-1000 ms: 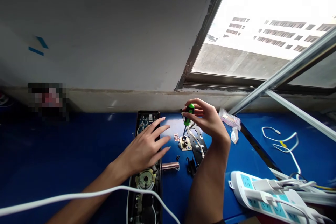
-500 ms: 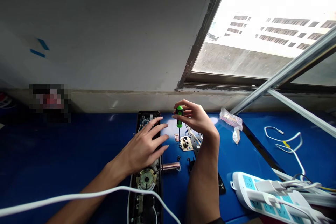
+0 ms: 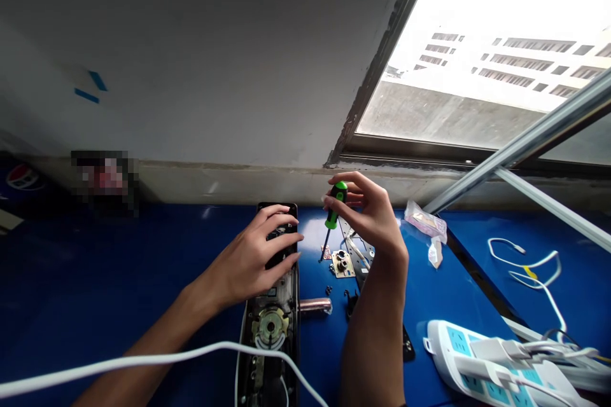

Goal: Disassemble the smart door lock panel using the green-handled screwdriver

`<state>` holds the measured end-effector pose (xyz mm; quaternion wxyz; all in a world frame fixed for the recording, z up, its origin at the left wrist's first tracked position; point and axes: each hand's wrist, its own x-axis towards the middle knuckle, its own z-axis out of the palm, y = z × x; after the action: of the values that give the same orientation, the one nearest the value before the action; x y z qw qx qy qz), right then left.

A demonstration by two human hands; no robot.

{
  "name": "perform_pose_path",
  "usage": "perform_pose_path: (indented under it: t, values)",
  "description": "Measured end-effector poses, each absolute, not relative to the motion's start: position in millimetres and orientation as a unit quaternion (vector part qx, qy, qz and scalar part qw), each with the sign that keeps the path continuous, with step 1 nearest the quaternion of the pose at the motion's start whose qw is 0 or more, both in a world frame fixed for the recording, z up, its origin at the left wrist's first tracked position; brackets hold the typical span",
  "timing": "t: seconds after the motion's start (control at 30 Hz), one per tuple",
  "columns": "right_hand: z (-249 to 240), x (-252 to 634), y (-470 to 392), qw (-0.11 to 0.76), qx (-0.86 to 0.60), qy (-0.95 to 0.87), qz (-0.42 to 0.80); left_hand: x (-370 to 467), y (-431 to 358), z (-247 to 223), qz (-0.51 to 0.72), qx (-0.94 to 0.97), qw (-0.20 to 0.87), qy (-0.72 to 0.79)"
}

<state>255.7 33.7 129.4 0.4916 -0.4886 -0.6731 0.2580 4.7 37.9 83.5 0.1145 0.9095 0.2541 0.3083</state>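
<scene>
My right hand (image 3: 367,216) grips a green and black screwdriver (image 3: 337,203) by its handle. The shaft slants down to the left, its tip low by the blue tabletop near a small red circuit board (image 3: 326,253). Just right of that lies a square board (image 3: 342,264) with round parts. My left hand (image 3: 260,248) rests across the upper part of a long black opened device casing (image 3: 293,356), fingers stretched out and a little apart, hiding what is beneath. Lower in the casing a round metal speaker back (image 3: 270,327) shows.
Small screws (image 3: 329,290) lie between casing and right forearm. A pinkish wrapped cylinder (image 3: 315,306) touches the casing's right side. A white cable (image 3: 143,359) crosses the foreground. At right are a power strip (image 3: 458,356), a plastic bag (image 3: 427,222) and a white cord (image 3: 544,261).
The screwdriver has tilted from upright, its tip swinging left away from the square board. My left hand has drawn its fingers back a little over the casing. The whole view has shifted slightly.
</scene>
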Motion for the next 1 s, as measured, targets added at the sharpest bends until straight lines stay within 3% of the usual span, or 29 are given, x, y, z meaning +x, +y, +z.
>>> perform_pose_path:
  t: [0.33, 0.63, 1.0]
  values:
    - [152.5, 212.4, 29.0, 0.684, -0.401, -0.579, 0.187, -34.6, 46.6, 110.2, 0.306, 0.89, 0.188, 0.282]
    - [142.6, 199.8, 46.8, 0.745, -0.372, -0.536, 0.141, -32.8, 60.4, 90.9, 0.341, 0.878, 0.181, 0.282]
    - [144.5, 194.0, 46.7, 0.749, -0.352, -0.549, 0.117, -32.1, 65.2, 88.6, 0.337, 0.882, 0.179, 0.277]
